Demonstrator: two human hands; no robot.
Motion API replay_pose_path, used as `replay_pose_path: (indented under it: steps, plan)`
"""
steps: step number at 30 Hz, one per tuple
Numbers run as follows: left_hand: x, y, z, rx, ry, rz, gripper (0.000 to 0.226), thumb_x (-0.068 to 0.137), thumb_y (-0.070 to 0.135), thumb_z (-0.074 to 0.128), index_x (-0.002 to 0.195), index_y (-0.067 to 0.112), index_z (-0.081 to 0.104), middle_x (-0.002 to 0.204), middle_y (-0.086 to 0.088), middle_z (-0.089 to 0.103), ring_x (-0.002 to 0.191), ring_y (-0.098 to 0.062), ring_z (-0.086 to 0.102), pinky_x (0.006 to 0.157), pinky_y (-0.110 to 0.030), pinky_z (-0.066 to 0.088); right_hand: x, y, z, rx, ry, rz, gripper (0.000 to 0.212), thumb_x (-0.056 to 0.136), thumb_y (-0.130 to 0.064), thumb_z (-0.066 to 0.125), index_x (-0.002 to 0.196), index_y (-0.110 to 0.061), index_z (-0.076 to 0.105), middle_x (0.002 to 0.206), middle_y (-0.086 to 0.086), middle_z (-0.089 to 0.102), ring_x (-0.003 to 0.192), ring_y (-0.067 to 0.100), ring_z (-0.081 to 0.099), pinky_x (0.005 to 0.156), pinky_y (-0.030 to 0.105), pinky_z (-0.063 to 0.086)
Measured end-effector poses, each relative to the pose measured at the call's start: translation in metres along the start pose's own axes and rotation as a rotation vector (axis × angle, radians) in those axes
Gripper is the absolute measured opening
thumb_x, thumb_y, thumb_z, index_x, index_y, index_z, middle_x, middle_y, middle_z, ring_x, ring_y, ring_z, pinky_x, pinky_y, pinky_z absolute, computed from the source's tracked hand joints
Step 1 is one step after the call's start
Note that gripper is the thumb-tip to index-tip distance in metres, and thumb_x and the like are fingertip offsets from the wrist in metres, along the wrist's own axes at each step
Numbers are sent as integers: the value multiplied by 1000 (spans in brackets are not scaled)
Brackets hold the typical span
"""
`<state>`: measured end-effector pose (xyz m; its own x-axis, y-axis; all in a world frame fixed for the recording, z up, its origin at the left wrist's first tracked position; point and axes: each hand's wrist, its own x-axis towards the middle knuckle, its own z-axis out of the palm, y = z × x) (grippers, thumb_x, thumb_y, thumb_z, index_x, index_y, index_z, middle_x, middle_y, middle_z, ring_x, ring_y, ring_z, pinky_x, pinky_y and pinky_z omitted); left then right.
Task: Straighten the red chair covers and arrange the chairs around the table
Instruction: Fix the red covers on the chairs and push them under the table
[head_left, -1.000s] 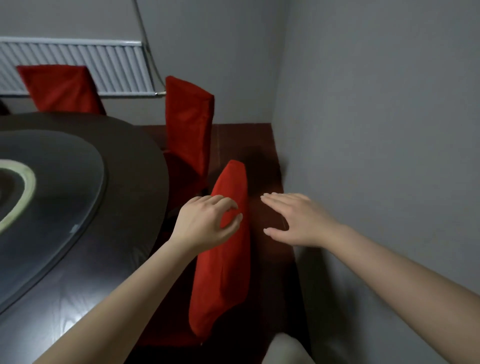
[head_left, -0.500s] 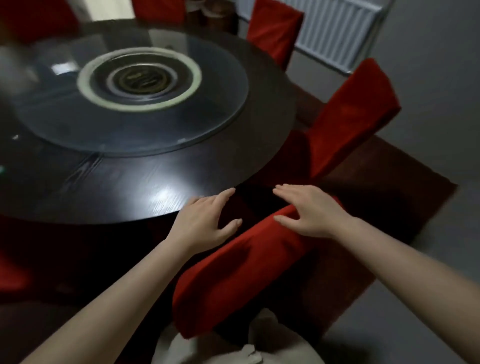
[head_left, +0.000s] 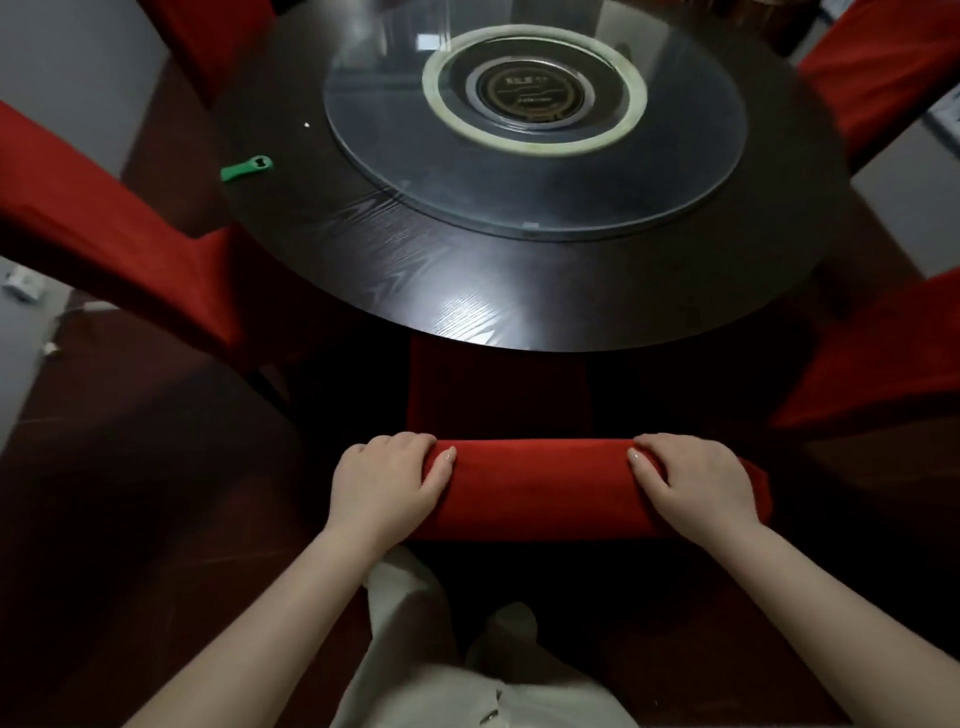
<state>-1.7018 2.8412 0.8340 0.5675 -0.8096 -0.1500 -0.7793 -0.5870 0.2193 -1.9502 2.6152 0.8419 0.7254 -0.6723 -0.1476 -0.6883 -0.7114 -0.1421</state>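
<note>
A chair in a red cover (head_left: 540, 483) stands right in front of me, its seat pushed under the round dark table (head_left: 519, 291). My left hand (head_left: 387, 480) grips the left end of the backrest top and my right hand (head_left: 693, 480) grips the right end. Both hands curl over the red fabric. Another red-covered chair (head_left: 119, 234) leans in at the left, and one more (head_left: 878, 353) stands at the right. A further red chair (head_left: 883, 73) shows at the upper right.
A glass turntable (head_left: 535, 135) with a pale ring sits on the table's middle. A small green object (head_left: 245, 167) lies near the table's left edge. The floor is dark red-brown. Grey wall shows at the upper left and right.
The view has swung round until the chair faces me squarely. Both hands, hovering open over the backrest before, now grip its two ends.
</note>
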Motion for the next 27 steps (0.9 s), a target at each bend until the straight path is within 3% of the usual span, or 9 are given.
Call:
replay_pose_path:
  steps: [6,11,16,22,27]
  plan:
    - [-4,14,10,78,123,-59,56,96,53,24,102,25,73,99,5,74,91,-20,68,79,-38,48,-2,-2,9,-16,70,54,50,92,-49,35,111,-21,73,109,-2,73,103,21,66,92,39,45]
    - [-18,25,24,107,285,-95,46,96,46,39,106,19,75,104,0,75,99,-24,68,93,-45,42,-2,-8,10,-70,71,91,56,88,-51,27,97,-20,74,92,0,72,89,26,66,84,38,44]
    - [-18,14,22,130,250,-26,52,94,50,35,106,19,76,101,-1,75,92,-24,69,85,-44,45,-6,-12,15,-47,140,105,54,86,-43,26,66,-13,67,66,1,63,62,25,60,66,36,40]
    - [-16,-21,15,149,240,27,53,91,52,36,104,19,76,96,-1,75,87,-25,70,81,-42,48,-16,-43,21,-13,231,102,48,85,-38,33,61,-12,64,63,4,62,58,28,59,62,37,44]
    - [-19,-45,9,136,277,3,54,90,55,37,85,18,76,76,1,72,71,-22,68,77,-39,50,-24,-66,27,-10,250,80,43,87,-39,37,63,-15,63,63,-1,60,56,23,57,60,35,43]
